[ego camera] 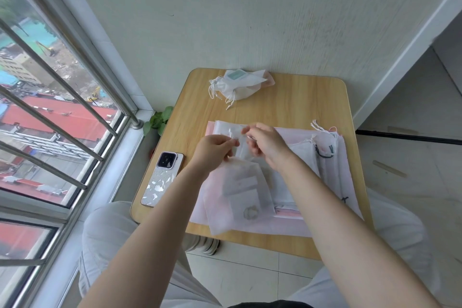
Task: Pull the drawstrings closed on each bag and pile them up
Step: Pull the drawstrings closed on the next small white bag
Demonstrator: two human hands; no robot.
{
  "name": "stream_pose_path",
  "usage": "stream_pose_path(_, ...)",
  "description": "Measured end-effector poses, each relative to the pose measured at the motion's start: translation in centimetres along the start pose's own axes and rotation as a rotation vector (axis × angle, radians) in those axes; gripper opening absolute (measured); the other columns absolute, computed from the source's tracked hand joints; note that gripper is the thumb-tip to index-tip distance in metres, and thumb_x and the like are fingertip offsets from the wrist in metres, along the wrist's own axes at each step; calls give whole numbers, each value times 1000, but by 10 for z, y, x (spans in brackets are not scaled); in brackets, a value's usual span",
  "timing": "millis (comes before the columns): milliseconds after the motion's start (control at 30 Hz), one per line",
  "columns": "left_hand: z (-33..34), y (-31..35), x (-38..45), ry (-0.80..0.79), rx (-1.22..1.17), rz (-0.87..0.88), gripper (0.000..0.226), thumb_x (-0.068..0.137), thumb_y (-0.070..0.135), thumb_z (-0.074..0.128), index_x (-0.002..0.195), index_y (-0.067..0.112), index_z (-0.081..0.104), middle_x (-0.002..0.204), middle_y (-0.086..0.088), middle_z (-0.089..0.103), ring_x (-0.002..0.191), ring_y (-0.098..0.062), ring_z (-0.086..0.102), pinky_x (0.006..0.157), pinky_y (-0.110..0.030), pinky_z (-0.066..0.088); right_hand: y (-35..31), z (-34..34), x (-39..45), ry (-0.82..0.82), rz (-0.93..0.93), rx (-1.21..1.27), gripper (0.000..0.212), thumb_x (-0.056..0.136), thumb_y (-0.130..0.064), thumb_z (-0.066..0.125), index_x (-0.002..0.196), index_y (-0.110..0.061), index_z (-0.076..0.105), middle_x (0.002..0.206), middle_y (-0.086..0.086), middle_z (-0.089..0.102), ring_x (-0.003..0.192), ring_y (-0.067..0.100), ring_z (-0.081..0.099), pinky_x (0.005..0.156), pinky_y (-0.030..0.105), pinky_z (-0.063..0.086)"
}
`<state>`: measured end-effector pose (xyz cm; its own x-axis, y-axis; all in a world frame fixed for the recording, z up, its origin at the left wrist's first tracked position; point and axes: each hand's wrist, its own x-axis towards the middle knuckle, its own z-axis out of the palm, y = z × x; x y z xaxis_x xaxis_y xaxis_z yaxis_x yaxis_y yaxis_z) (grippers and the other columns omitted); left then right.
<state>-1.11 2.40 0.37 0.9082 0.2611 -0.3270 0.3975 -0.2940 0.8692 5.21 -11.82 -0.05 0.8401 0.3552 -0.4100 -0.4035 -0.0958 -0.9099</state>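
- Left hand [212,147] and right hand [265,144] were raised close together, each pinching what looked like a drawstring end at the mouth of a translucent bag [240,195] hanging just below them
- Bag mouth appeared partly gathered; not judged fully closed
- Beyond the hands, a small pile of cinched bags [237,85] lay on the table [287,105]: done
- Under and right of the hands, flat bags [332,165] still lay open: most work left
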Motion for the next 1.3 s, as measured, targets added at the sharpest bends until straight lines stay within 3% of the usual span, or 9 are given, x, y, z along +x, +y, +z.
stream_pose_path(133, 4, 1, -1, -115, 236, 20, 23, 93, 19, 57, 88, 7, 76, 66, 4, 58, 59, -11, 47, 50, -12, 36, -17, 3, 2, 49, -240, -36, 20, 92, -1, 43, 91, -10, 60, 61, 6, 59, 57, 18, 54, 60, 29, 47)
stream_pose_path(300, 6, 1, -10, -255, 174, -37, 30, 78, 43, 56, 90, 26, 78, 98, -4, 71, 85, -19, 61, 87, -33, 51, -37, 15, 5, -7, -332, -117, 19, 97, -6, 46, 98, -10, 65, 79, 6, 72, 74, 19, 68, 76, 31, 55)
stream_pose_path(367, 6, 1, -11, -259, 206, 0, 28, 90, 39, 56, 91, 21, 78, 85, -1, 67, 80, -16, 57, 82, -30, 49, -36, 19, 9, 14, -344, -181, 18, 98, -14, 49, 111, -14, 62, 91, 5, 74, 86, 20, 69, 83, 30, 54)
stream_pose_path(467, 3, 2, -9, -261, 158, -9, 31, 99, 27, 51, 90, 14, 78, 69, 4, 49, 68, -13, 46, 72, -25, 40, -33, 19, 12, 74, -365, -296, 45, 97, -41, 54, 137, -23, 41, 117, -7, 63, 106, 7, 59, 93, 25, 44)
stream_pose_path(667, -8, 7, -3, -325, -41, -58, 31, 99, 22, 53, 89, 7, 78, 66, 0, 51, 64, -13, 42, 67, -21, 38, -8, 8, 3, 138, -252, -294, 12, 90, -34, 56, 93, -23, 60, 95, -6, 67, 94, 18, 65, 90, 43, 54)
stream_pose_path(800, -9, 14, 2, -381, -62, -59, 31, 98, 19, 54, 96, -4, 73, 77, -7, 61, 67, -15, 43, 70, -25, 38, -4, 3, -11, 48, -221, -148, 17, 88, -10, 53, 73, -7, 61, 66, 3, 67, 59, 25, 62, 69, 39, 56)
stream_pose_path(933, -4, 20, 5, -394, -45, -51, 28, 96, 21, 57, 87, 3, 76, 78, -2, 66, 66, -13, 41, 69, -24, 39, -4, -1, -16, 42, -236, -219, 17, 88, -10, 57, 72, -6, 63, 65, 7, 67, 53, 19, 59, 56, 29, 51)
stream_pose_path(1067, -3, 24, 4, -396, -10, -67, 26, 91, 23, 62, 91, 2, 77, 65, 8, 62, 63, -11, 39, 69, -22, 38, -5, -9, -15, -58, -184, -322, 14, 88, -18, 58, 79, -9, 63, 63, 5, 65, 61, 15, 58, 67, 29, 50)
stream_pose_path(1300, -1, 15, 8, -305, 10, -95, 20, 88, 21, 61, 74, 9, 69, 66, 0, 58, 69, -16, 49, 72, -29, 41, -9, -21, -18, -201, -52, -489, 19, 84, -13, 66, 102, -6, 64, 73, 0, 68, 67, 12, 60, 76, 24, 47)
